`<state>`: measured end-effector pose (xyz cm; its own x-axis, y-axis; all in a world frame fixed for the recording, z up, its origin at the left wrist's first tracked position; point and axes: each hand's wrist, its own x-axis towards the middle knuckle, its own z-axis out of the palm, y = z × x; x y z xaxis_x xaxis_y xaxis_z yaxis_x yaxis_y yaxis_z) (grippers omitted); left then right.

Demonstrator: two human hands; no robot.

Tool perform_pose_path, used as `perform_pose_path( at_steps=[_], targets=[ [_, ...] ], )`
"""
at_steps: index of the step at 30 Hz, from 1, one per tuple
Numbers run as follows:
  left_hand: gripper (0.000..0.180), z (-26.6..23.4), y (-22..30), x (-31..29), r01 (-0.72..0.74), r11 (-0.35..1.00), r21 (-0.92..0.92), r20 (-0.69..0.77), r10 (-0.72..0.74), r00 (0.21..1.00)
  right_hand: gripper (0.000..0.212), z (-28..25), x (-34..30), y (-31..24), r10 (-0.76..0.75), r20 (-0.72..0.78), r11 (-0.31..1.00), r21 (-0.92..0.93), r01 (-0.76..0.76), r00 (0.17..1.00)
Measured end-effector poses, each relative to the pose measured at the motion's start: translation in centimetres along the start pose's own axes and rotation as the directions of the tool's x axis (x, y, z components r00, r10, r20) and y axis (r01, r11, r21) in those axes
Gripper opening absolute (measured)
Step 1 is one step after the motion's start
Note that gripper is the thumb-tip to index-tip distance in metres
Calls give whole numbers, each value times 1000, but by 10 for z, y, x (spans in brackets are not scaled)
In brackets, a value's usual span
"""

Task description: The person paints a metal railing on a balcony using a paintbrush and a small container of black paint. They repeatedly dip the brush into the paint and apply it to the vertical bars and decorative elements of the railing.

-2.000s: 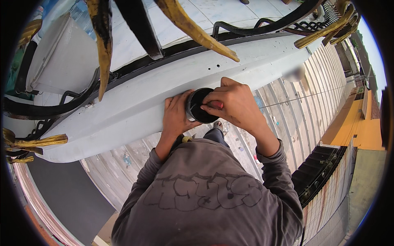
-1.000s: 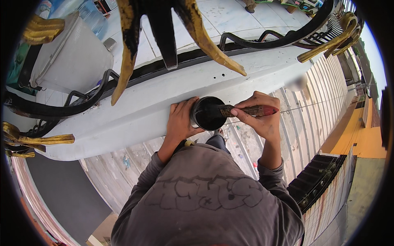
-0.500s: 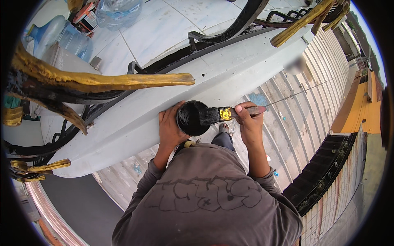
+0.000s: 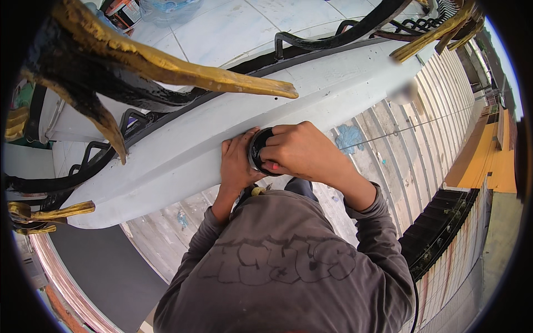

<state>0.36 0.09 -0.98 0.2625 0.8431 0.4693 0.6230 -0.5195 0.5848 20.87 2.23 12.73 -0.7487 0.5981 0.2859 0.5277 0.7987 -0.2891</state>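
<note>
My left hand (image 4: pixel 237 161) is wrapped round the side of a round cup of black paint (image 4: pixel 256 149), held against the edge of the pale ledge. Over the cup's mouth is my right hand (image 4: pixel 305 150), its fingers closed on a paintbrush (image 4: pixel 271 165). Only the reddish end of the brush handle shows; the bristles and metal band are hidden by the hand and cup. Beyond the ledge curves a black iron railing (image 4: pixel 222 83) with gold-painted leaf shapes, one gold leaf (image 4: pixel 244 83) reaching out above the ledge near my hands.
The long pale ledge (image 4: pixel 161 172) runs from lower left to upper right. Below it lies a ribbed roof (image 4: pixel 394 150) with a crumpled blue plastic bag (image 4: pixel 348 137). Behind the railing, a tiled floor (image 4: pixel 222 33) holds a clear plastic bottle (image 4: pixel 169 11) and a dark bucket (image 4: pixel 123 14).
My right hand has moved left and over the cup, turning the brush from lying sideways across the rim to down in the cup. The view has shifted, bringing the gold leaf closer.
</note>
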Motion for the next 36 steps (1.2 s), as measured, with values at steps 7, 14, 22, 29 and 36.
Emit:
perform_pose_path(
  at_steps=[7,14,22,29,36],
  targets=[
    [103,2,-8,-2,-59,996,60,59,55,997,21,-25,-7,4,122,-73,982,151,-110,990],
    [103,-1,-5,0,-45,997,59,69,41,997,14,-29,-57,-1,584,-300,712,636,-298,754],
    [87,0,-1,3,-44,998,42,56,42,998,21,21,-84,-11,858,-239,360,911,-201,455],
    [89,4,-3,-2,-25,997,79,19,24,1000,23,42,-96,-10,900,-226,297,944,-145,374],
    [92,3,-5,-2,-13,998,69,47,10,999,24,49,-95,-14,911,-233,278,956,-90,340]
  ],
)
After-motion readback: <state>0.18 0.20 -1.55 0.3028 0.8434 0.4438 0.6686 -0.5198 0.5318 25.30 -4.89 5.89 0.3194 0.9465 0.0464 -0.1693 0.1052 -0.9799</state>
